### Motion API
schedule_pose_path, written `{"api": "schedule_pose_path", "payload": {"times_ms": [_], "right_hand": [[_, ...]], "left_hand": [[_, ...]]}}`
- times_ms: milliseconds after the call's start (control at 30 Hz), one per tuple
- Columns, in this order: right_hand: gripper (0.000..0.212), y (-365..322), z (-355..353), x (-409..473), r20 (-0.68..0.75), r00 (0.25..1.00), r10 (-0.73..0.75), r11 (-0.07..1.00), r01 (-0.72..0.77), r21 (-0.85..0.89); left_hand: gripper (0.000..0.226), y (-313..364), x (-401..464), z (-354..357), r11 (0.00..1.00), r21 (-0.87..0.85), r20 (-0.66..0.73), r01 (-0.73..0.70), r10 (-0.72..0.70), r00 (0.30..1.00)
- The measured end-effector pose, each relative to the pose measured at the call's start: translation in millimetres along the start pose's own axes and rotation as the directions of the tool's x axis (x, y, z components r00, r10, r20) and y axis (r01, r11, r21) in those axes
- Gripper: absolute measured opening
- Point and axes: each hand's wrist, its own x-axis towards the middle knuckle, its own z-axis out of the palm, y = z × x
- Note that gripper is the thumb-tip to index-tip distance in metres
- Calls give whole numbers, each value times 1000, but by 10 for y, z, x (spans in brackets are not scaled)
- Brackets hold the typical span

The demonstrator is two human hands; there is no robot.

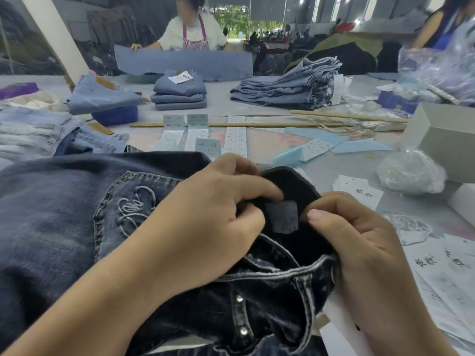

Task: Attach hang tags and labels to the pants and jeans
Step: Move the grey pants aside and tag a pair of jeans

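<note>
Jeans point(64, 222) dark, embroidered pocket; left hand point(205, 222), right hand point(359, 240) pinching waistband around grey label point(282, 217)

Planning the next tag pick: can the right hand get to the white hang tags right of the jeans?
Probably yes, once it lets go: the right hand now grips the dark jeans, and the white hang tags lie uncovered just beyond it.

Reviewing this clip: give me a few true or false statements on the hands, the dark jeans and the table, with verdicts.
1. Both hands, left hand and right hand, grip the dark blue denim jeans. True.
2. A small grey sewn-in label shows between the hands. True.
3. The jeans pocket is plain. False: the embroidered back pocket has stitching.
4. The long wooden stick lies on the jeans. False: it lies farther off on the grey table.
</note>
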Motion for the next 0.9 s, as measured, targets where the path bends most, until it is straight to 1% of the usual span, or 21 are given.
{"api": "schedule_pose_path", "payload": {"times_ms": [67,100,133,200,267,333,400,467,500,533,567,633,667,733,767,833,900], "right_hand": [[15,-55,-12,20,-30,999,25,993,-22,117],[15,-80,-13,31,-37,999,16,992,-11,124],[15,-105,-12,41,-31,999,-10,996,13,91],[21,-163,-7,74,20,997,-78,996,79,-44],[23,-227,-17,155,56,993,-104,974,114,-198],[20,-285,-47,315,63,995,-75,955,90,-282],[15,-334,-92,520,32,996,-87,951,93,-293],[13,-395,-139,746,-29,990,-140,946,125,-299],[14,-432,-145,847,-35,987,-158,942,140,-306],[17,-464,-138,939,-17,985,-174,934,159,-318],[22,-498,-122,1019,14,983,-183,926,177,-332],[27,-557,-60,1174,89,979,-182,912,202,-357],[27,-572,-22,1258,120,977,-178,907,210,-366],[26,-566,56,1456,161,974,-160,905,210,-370],[25,-548,93,1570,170,975,-145,910,199,-364],[21,-494,177,1812,174,979,-107,923,163,-349],[18,-441,282,2032,189,979,-70,918,137,-373]], "left_hand": [[37,49,48,-89,999,54,71,-5,2,997],[43,75,87,-146,998,66,96,-5,-2,995],[49,103,133,-199,997,73,123,4,-13,992],[58,153,234,-277,995,94,213,35,-54,976],[59,212,380,-327,989,129,335,73,-112,936],[48,237,621,-355,981,160,399,108,-165,902],[33,206,944,-328,971,165,436,173,-230,870],[23,152,1261,-275,948,130,553,291,-313,772],[20,108,1397,-268,938,151,597,313,-339,727],[17,30,1520,-276,931,191,614,311,-361,702],[15,-68,1636,-304,922,241,601,302,-386,700],[11,-325,1841,-430,885,360,492,296,-450,746],[11,-471,1927,-512,850,433,415,300,-484,771],[14,-785,2035,-665,738,605,268,301,-544,795],[17,-930,2064,-722,671,679,221,298,-574,789],[26,-1186,2102,-784,569,763,176,308,-640,748],[29,-1408,2143,-783,532,783,159,322,-672,723]]}}
